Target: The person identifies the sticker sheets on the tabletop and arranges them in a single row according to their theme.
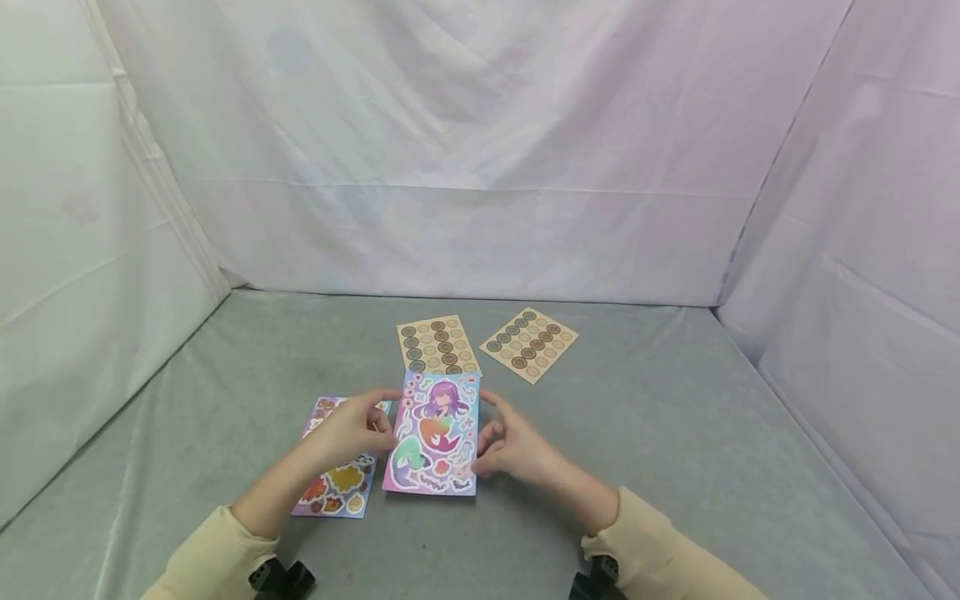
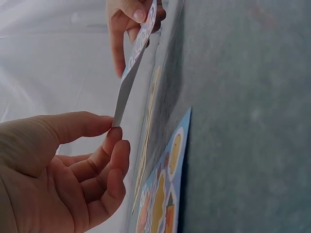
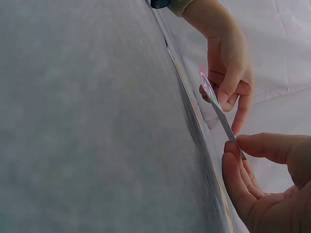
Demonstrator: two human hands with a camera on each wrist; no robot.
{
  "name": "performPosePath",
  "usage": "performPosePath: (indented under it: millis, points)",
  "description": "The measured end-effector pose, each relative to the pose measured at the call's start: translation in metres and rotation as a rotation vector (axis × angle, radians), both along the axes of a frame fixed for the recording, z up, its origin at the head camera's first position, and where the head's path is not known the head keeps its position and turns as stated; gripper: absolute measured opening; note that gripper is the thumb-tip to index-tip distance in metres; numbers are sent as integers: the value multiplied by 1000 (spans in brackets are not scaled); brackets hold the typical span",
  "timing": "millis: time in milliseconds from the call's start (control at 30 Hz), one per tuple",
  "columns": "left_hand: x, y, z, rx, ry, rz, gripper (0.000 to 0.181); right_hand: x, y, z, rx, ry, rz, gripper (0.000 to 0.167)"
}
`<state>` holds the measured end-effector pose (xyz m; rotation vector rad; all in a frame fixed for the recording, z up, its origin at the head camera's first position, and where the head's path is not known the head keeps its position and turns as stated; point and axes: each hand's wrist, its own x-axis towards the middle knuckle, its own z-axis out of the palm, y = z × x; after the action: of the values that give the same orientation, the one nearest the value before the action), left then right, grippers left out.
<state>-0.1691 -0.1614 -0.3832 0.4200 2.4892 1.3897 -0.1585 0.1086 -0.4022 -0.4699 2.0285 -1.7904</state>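
A sticker sheet (image 1: 438, 433) with mermaids on a pink and blue ground is held up between both hands, slightly above the table. My left hand (image 1: 345, 433) pinches its left edge; in the left wrist view the thumb and a fingertip (image 2: 114, 133) meet at the sheet's edge. Along the opposite edge my right hand (image 1: 521, 446) pinches it between thumb and fingers, also plain in the right wrist view, where the sheet (image 3: 223, 124) appears nearly edge-on. Under my left hand lies a second sticker sheet (image 1: 347, 477) with a blue-purple border, partly covered by that hand.
Two tan sheets with rows of round brown and grey stickers lie farther back: the left tan sheet (image 1: 427, 339) partly behind the mermaid sheet, the right tan sheet (image 1: 529, 345) turned at an angle. Grey cloth (image 1: 675, 433) covers the table. White fabric walls (image 1: 465, 242) enclose the back and sides.
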Motion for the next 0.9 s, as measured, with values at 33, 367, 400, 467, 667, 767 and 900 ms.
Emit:
performPosePath:
  millis: [33, 367, 400, 467, 667, 767, 900]
  points:
    - [0, 0, 0, -8, -1, 7, 64, 0, -1, -1, 5, -1, -2, 100]
    - [-1, 1, -5, -86, -18, 47, 63, 0, -6, -6, 32, -12, -18, 102]
    - [-1, 1, -6, -92, -22, 46, 63, 0, -6, -7, 32, -15, -17, 101]
    - [0, 1, -6, -108, -31, 44, 63, 1, -6, -7, 36, -18, -15, 101]
    - [2, 0, -8, -124, -41, 14, 63, 1, -6, -8, 78, -32, -15, 101]
    - [2, 0, -9, -122, -49, 13, 63, 1, -6, -10, 87, -38, -14, 100]
    - [3, 1, -11, -150, -76, 53, 61, 1, -6, -12, 95, -56, -9, 100]
